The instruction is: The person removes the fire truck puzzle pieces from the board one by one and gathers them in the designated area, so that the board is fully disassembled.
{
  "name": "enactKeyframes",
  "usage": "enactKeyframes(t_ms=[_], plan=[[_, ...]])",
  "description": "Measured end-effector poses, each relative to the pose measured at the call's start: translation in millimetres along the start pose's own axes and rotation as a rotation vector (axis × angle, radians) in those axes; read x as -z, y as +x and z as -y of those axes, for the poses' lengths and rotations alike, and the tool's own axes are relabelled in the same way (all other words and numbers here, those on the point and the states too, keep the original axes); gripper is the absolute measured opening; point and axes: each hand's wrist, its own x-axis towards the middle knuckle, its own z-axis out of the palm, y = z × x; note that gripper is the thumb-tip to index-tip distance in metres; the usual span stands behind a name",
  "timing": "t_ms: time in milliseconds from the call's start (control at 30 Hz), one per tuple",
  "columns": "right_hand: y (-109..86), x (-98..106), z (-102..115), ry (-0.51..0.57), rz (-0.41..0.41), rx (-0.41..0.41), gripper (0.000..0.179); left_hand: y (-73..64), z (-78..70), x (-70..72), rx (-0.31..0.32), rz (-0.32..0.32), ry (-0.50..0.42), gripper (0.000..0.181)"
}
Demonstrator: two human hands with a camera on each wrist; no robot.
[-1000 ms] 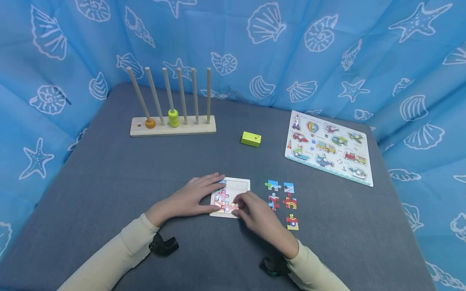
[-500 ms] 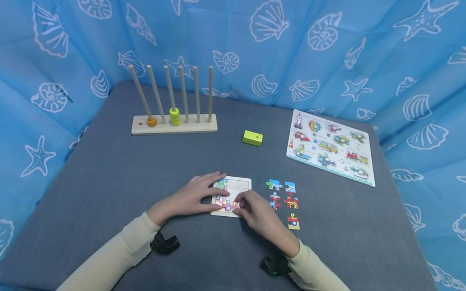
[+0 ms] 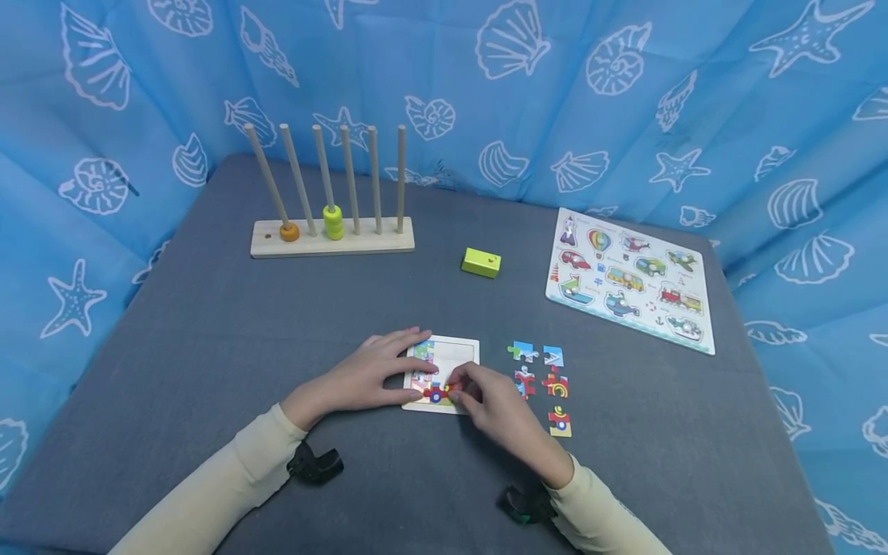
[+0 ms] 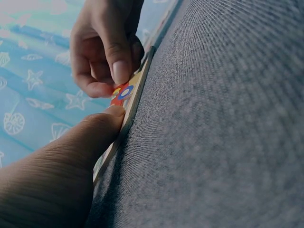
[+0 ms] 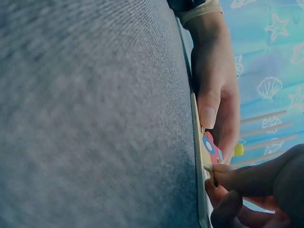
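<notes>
My left hand [image 3: 378, 374] lies across the left side of a small wooden puzzle tray [image 3: 455, 339], its fingers spread over the tray and its thumb at the near edge. Along the tray's left side, several jigsaw pieces [image 3: 423, 351] show between the fingers. With thumb and forefinger, my right hand [image 3: 496, 401] pinches a red jigsaw piece [image 3: 435, 395] with a blue wheel, low over the tray's near side. In the right wrist view, that same piece [image 5: 211, 146] stands tilted, its near end between the fingertips. The thumb of my left hand [image 4: 85, 135] touches the tray close to it.
Several loose jigsaw pieces [image 3: 525, 352] lie right of the tray. Farther back are a green block [image 3: 481, 263], a wooden stand [image 3: 333, 245] with upright pegs and a few beads, and a vehicle puzzle board [image 3: 627, 281]. A blue shell-patterned curtain [image 3: 444, 69] surrounds the table.
The view has shifted slightly. The piece under my right fingers now shows bright red and blue, where it looked pale before. My right fingertips moved slightly; the left hand stays on the tray.
</notes>
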Motion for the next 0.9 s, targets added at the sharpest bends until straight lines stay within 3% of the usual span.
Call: enactKeyframes(t_ms=[300, 633, 900], plan=[[-1.7, 9.3, -3.6, 0.066, 0.029, 0.000, 0.014, -0.6, -0.8, 1.3, -0.019, -0.018, -0.013, 0.042], [-18.4, 41.4, -23.5, 0.053, 0.009, -0.088, 0.013, 0.4, 0.4, -0.4, -0.002, 0.001, -0.002, 0.043], [-39.7, 61.8, -41.5, 0.051, 0.017, -0.213, 0.010, 0.3, 2.1, -1.9, -0.001, 0.000, 0.008, 0.043]])
